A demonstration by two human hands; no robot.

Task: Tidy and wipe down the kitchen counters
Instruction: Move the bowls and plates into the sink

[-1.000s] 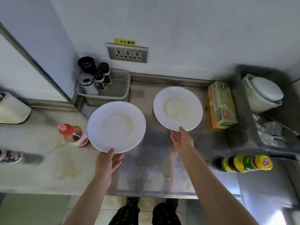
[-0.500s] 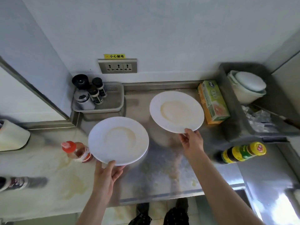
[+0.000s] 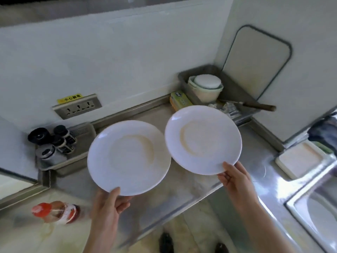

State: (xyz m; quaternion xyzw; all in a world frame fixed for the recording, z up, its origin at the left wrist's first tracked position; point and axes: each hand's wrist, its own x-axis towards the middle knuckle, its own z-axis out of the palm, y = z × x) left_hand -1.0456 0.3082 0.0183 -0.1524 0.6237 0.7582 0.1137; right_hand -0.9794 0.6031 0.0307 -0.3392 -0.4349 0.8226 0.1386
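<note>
While each hand, left hand (image 3: 111, 207) and right hand (image 3: 235, 179), gripped a soiled plate, left plate (image 3: 127, 157) and right plate (image 3: 203, 139), clearing was underway; carrying them level to the sink (image 3: 313, 210) probably came next.

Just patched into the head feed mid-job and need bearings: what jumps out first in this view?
Two white plates with yellowish residue rings fill the middle, held above the steel counter: the left plate pinched at its near rim by the left hand, the right plate by the right hand. A red-capped bottle lies on its side at lower left.
</note>
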